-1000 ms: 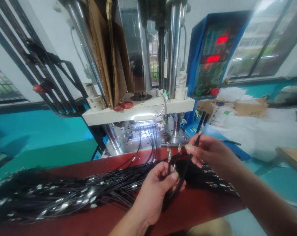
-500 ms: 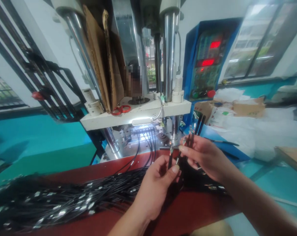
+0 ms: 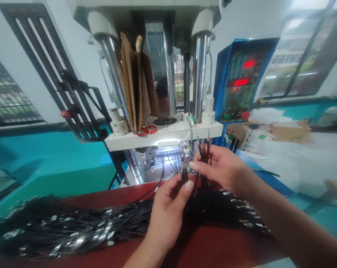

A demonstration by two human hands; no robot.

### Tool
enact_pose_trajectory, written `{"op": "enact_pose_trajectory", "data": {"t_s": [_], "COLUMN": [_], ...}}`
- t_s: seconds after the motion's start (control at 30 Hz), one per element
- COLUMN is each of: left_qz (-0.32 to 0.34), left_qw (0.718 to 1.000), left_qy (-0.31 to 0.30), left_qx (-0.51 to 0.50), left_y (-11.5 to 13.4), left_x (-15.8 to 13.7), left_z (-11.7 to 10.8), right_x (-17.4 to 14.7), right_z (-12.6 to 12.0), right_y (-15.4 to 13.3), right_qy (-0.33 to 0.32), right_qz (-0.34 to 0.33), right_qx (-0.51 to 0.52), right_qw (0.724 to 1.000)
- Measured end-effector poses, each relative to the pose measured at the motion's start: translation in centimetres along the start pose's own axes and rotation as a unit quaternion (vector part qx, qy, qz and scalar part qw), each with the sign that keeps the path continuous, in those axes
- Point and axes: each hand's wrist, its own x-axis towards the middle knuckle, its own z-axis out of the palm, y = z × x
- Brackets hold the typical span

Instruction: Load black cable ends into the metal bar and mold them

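Note:
My left hand (image 3: 171,210) pinches black cables (image 3: 184,175) between thumb and fingers, their stripped ends pointing up. Just to the right and a little higher, my right hand (image 3: 220,165) is closed on more black cables (image 3: 207,149), with bare wire ends standing above the fingers. The right thumb reaches toward the cable ends over the left hand; whether it touches them is unclear. Behind the hands, several thin black cables (image 3: 172,160) run into the lit lower plate of a press (image 3: 164,136). The exact number of cables in each hand is hard to make out.
A large heap of black cables (image 3: 101,223) covers the left of the red table (image 3: 210,242); another bundle (image 3: 232,208) lies under my right arm. Red-handled scissors (image 3: 147,130) and cardboard (image 3: 129,82) rest on the press. A blue control box (image 3: 238,82) and white sacks (image 3: 277,160) are at right.
The view has shifted, so the press appears farther right and lower. Both hands still hold cables; the left cables have moved left and stand closer together, and the right hand's cable ends have risen.

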Motion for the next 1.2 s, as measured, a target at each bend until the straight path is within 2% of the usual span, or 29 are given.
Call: {"op": "enact_pose_trajectory", "data": {"t_s": [0.1, 0.23, 0.3, 0.43, 0.53, 0.67, 0.73, 0.83, 1.0, 1.13, 1.2], "left_qz": [0.011, 0.032, 0.035, 0.0, -0.002, -0.019, -0.038, -0.061, -0.114, -0.098, -0.075], "left_qw": [0.999, 0.994, 0.992, 0.984, 0.976, 0.965, 0.967, 0.975, 0.975, 0.962, 0.971], "left_qy": [-0.03, -0.06, -0.069, -0.087, -0.089, -0.087, -0.103, -0.151, -0.189, -0.234, -0.2], "left_qx": [0.033, 0.086, 0.097, 0.156, 0.199, 0.247, 0.232, 0.152, 0.025, 0.103, 0.112], "left_y": [0.6, 1.7, 2.2, 2.4, 1.9, 1.8, 2.2, 2.4, 0.7, 0.6, 1.0], "left_x": [0.2, 0.5, 0.6, -0.1, -1.4, -2.3, -1.9, -0.4, 1.4, 1.0, 0.4], "left_z": [-0.3, -1.0, -1.4, -2.7, -3.9, -5.3, -5.5, -5.1, -4.9, -5.6, -5.8], "right_x": [0.7, 1.1, 1.2, 1.2, 1.1, 1.1, 1.1, 1.2, 1.0, 0.8, 0.8], "right_z": [0.4, 0.8, 0.8, 0.5, 0.2, 0.3, 0.3, 0.2, -0.5, -1.3, -1.6], "right_y": [-0.3, -1.5, -2.6, -4.4, -4.5, -3.9, -3.8, -4.0, -3.2, -1.7, -1.1], "right_qy": [-0.027, -0.066, -0.052, 0.003, 0.02, 0.019, 0.007, -0.013, -0.02, 0.002, 0.015], "right_qz": [0.001, -0.001, -0.037, -0.129, -0.144, -0.144, -0.143, -0.146, -0.133, -0.124, -0.115], "right_qx": [0.006, -0.086, -0.137, -0.239, -0.261, -0.25, -0.238, -0.234, -0.251, -0.246, -0.246], "right_qw": [1.0, 0.994, 0.988, 0.962, 0.954, 0.957, 0.961, 0.961, 0.959, 0.961, 0.962]}}
